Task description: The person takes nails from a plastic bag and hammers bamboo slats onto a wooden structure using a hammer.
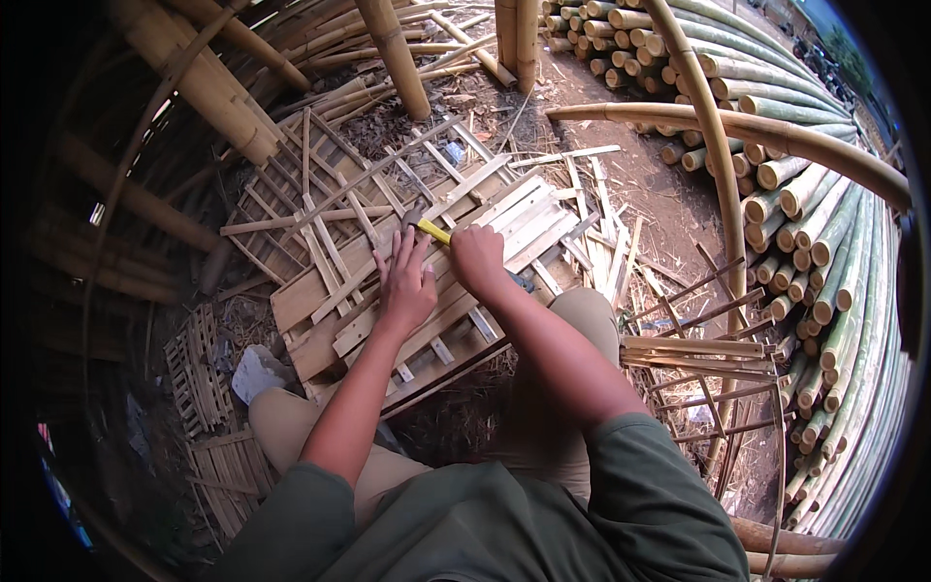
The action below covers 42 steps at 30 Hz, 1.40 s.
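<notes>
My right hand [478, 260] is closed round the handle of a hammer [433, 230] with a yellow grip. The dark hammer head lies just beyond the fingertips of my left hand [406, 283]. That left hand rests palm down on pale wooden slats, its fingers stretched out and a little apart. Beneath both hands is a panel of nailed wooden slats [529, 218], laid across other boards in front of my knees. Whether a nail stands by the left fingertips is too small to tell.
Slatted wooden frames [291, 175] lie piled beyond the panel, with loose slats [606, 209] to its right. Stacked bamboo poles [776, 194] fill the right side, behind a bent bamboo rail [718, 121]. Upright bamboo posts [396, 58] stand ahead. A whitish lump [257, 372] sits near my left knee.
</notes>
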{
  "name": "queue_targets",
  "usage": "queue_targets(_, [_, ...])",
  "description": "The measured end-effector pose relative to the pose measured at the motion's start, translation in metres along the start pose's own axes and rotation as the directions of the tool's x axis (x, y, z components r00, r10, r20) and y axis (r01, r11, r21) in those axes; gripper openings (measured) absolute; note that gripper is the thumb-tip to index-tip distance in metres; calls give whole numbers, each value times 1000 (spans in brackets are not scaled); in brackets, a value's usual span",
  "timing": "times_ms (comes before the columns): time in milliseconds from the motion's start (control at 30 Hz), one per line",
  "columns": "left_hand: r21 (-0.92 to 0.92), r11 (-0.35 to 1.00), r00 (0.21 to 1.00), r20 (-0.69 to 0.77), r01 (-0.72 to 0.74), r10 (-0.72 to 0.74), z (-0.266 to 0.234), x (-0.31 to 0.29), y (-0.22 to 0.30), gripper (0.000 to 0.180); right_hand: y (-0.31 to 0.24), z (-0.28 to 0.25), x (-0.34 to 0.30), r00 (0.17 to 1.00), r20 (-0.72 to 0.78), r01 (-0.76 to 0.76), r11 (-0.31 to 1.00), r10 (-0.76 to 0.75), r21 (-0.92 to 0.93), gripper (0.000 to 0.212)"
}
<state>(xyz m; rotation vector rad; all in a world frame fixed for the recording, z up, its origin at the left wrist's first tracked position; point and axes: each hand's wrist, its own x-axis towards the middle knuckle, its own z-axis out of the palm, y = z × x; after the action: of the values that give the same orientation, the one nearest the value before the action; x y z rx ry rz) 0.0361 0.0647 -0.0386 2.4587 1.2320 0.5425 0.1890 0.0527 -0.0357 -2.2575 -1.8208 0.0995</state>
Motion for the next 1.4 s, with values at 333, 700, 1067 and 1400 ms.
queue_targets(333, [273, 962, 999, -38, -20, 31, 27, -18, 0, 54, 15, -44, -5, 989, 12, -146, 972, 146, 182, 12])
queue_targets(700, [242, 968, 991, -91, -74, 98, 29, -16, -7, 50, 127, -131, -53, 924, -51, -256, 710, 380, 656, 26])
queue_targets(1067, [267, 964, 995, -101, 0, 28, 18, -21, 0, 52, 276, 116, -120, 843, 465, -537, 472, 269, 699, 47])
queue_targets(1400, [195, 981, 996, -86, -7, 24, 31, -15, 16, 52, 300, 233, -97, 872, 473, -336, 855, 124, 396, 23])
